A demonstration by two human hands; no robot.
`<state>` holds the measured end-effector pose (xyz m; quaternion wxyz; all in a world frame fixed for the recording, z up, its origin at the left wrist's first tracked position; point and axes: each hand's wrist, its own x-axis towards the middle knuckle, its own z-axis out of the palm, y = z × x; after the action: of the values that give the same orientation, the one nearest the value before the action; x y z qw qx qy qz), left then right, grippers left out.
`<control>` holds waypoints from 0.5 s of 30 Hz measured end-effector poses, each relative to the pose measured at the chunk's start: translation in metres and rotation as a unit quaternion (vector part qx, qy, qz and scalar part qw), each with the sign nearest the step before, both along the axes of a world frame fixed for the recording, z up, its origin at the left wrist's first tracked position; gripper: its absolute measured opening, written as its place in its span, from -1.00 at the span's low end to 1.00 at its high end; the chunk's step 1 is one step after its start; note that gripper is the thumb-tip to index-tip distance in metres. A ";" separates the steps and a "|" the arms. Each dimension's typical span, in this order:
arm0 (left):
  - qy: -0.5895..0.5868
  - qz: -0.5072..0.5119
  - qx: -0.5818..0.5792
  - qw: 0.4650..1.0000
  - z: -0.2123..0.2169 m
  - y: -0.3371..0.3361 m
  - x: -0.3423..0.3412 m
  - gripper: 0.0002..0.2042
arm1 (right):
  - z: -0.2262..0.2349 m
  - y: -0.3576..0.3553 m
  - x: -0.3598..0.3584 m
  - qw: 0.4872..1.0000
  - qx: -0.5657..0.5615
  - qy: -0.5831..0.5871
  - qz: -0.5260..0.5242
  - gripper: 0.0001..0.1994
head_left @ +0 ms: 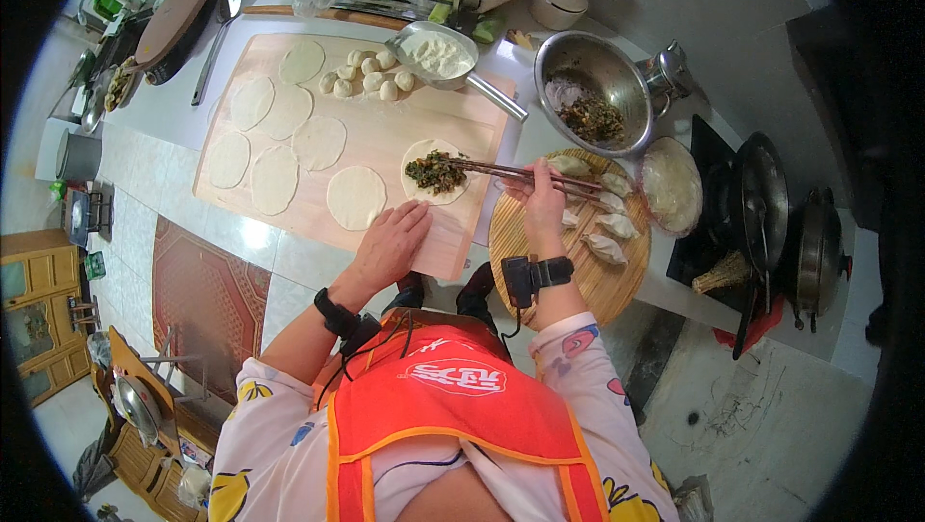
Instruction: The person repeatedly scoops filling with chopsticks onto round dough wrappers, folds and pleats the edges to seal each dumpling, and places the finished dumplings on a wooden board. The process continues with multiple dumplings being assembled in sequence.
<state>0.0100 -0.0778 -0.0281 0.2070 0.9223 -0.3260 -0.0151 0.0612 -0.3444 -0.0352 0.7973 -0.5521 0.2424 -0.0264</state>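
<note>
My right hand (541, 193) grips a pair of dark chopsticks (501, 171), their tips in a mound of chopped green and brown filling (435, 171). The filling lies on a round dough wrapper (449, 196) near the right edge of the wooden board (371, 137). My left hand (396, 236) rests flat at the board's near edge, fingertips close to that wrapper and holding nothing. Just left of it is a bare wrapper (356, 198). Under my right forearm, a round wooden board (525, 233) carries several folded dumplings (604, 248).
Several rolled wrappers (274, 179) cover the board's left part. Dough balls (372, 79) sit beside a metal scoop of flour (436, 54) at the back. A steel bowl of filling (631, 127) stands back right. A dark wok (768, 196) is far right; a spatula (216, 48) lies back left.
</note>
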 end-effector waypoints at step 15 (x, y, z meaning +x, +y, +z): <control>0.008 0.042 -0.094 0.995 0.005 -0.002 0.010 -0.65 | 0.044 -0.119 0.050 0.792 -0.579 -0.146 -0.126 -0.77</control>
<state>0.0200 -0.0795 -0.0231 0.2954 0.9116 -0.2854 0.0171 0.1116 -0.4636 0.0087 0.3435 -0.8648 0.1296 -0.3426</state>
